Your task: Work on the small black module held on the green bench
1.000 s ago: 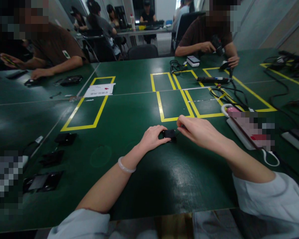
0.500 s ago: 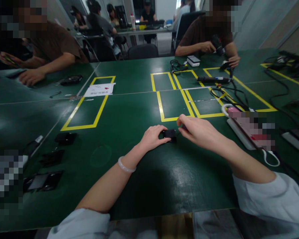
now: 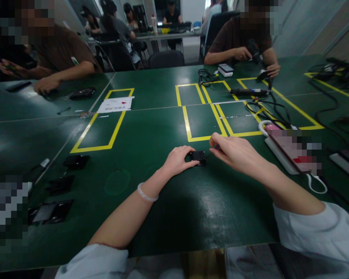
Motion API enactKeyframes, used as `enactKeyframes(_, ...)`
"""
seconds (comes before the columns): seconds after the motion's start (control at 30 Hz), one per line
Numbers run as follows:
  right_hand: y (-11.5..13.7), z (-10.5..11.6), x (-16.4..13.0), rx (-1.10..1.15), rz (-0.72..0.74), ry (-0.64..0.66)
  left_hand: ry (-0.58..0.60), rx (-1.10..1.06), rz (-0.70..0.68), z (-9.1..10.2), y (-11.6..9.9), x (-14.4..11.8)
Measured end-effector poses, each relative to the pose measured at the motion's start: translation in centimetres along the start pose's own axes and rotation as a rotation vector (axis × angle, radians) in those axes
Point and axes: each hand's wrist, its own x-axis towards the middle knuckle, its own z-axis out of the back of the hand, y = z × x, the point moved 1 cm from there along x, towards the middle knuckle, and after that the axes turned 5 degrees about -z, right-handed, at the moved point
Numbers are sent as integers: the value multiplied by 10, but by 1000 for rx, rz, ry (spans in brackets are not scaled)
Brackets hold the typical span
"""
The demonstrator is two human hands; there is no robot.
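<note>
A small black device [image 3: 198, 156] lies on the green table [image 3: 151, 131] in front of me. My left hand [image 3: 177, 160] pinches its left end and holds it down. My right hand [image 3: 235, 153] hovers at its right side with the fingers curled around something thin and dark; what it is cannot be made out. A pale bracelet [image 3: 146, 193] sits on my left wrist.
Several black parts [image 3: 75, 161] lie at the left. Yellow tape boxes [image 3: 203, 120] mark the table beyond my hands. A white power strip [image 3: 290, 153] and cables [image 3: 267, 108] lie at the right. Other people work at the far side, one holding a tool [image 3: 254, 50].
My right hand has shifted slightly to the right, away from the device. The person at the far left moved a hand on the table.
</note>
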Motion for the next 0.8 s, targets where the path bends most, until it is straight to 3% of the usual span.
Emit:
enactKeyframes(0.4,5,2,1,-121,-37,30,5,17,8,-1,0,1)
enactKeyframes(0.63,0,-1,-1,37,46,-4,0,10,2,0,0,0)
enactKeyframes(0.8,3,-1,1,-3,13,1,-7,19,-4,-2,2,0)
